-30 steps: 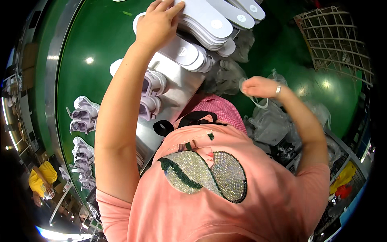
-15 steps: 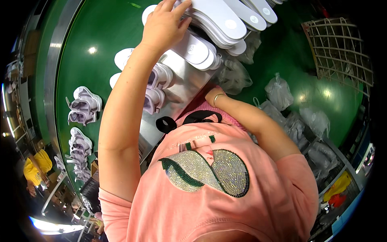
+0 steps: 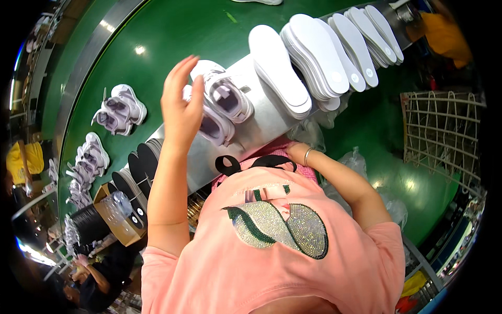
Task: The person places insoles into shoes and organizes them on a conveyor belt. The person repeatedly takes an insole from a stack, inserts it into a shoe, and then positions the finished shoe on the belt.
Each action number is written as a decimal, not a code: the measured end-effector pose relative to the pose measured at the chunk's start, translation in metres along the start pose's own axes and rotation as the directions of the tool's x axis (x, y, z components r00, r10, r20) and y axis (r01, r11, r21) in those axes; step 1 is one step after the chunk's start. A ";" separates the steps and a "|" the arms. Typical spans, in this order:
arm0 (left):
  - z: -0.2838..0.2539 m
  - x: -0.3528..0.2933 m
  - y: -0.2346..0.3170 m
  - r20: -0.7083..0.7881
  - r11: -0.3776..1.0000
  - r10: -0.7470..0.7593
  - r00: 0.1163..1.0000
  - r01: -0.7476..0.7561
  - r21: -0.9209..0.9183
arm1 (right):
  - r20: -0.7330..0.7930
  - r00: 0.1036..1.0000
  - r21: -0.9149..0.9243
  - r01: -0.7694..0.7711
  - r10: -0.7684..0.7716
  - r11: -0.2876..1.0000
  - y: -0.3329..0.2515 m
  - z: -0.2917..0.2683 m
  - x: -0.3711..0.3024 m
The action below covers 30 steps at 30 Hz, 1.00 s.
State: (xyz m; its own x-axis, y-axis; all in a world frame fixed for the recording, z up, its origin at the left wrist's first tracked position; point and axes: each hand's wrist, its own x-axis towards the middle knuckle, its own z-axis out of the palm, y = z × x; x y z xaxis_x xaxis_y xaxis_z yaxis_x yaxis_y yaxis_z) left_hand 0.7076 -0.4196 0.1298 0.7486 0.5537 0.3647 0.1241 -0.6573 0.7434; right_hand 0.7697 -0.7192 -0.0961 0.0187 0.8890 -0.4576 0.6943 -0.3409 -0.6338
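Observation:
My left hand (image 3: 182,107) is raised beside a pair of white and lavender sneakers on the metal shelf. Its fingers are stretched out with the thumb apart, and I see nothing held in it. The nearer sneaker (image 3: 215,128) is partly covered by this hand; the other sneaker (image 3: 230,99) lies just beyond it. My right hand (image 3: 298,153) rests low against the pink checked cloth (image 3: 280,148) at my waist, and its fingers are hidden. To the right of the sneakers lie white insoles (image 3: 280,70), with a thicker insole stack (image 3: 316,55) alongside.
More insole stacks (image 3: 355,49) line the metal shelf (image 3: 201,162) beside the green belt (image 3: 172,31). Sneakers (image 3: 120,110) stand at the left, near black insoles (image 3: 141,167) and a cardboard box (image 3: 123,230). A wire rack (image 3: 442,128) and plastic bags are at the right.
My left hand has gone from the white insole stack to beside the sneakers. The view has shifted, showing more insoles and the box. My right hand stays at my waist.

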 end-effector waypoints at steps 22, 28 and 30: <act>0.013 -0.093 -0.056 0.063 0.928 -0.097 0.993 0.068 0.366 | -0.742 0.613 -0.215 -0.601 0.271 0.770 -0.110 -0.235 0.055; 0.013 -0.081 -0.076 0.168 0.960 0.060 0.984 -0.103 0.261 | -0.685 0.599 -0.154 -0.676 0.415 0.721 -0.123 -0.238 0.051; 0.011 -0.074 -0.077 0.116 0.978 0.079 0.990 -0.099 0.182 | -0.707 0.582 -0.102 -0.646 0.402 0.756 -0.123 -0.238 0.045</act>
State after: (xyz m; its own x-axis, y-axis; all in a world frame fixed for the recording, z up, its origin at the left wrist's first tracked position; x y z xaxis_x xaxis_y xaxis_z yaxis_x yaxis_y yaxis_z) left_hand 0.6499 -0.4153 0.0399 0.8267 0.4370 0.3545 0.1656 -0.7911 0.5889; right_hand 0.8569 -0.5643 0.1096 0.7986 0.5966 -0.0802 0.5864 -0.8011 -0.1198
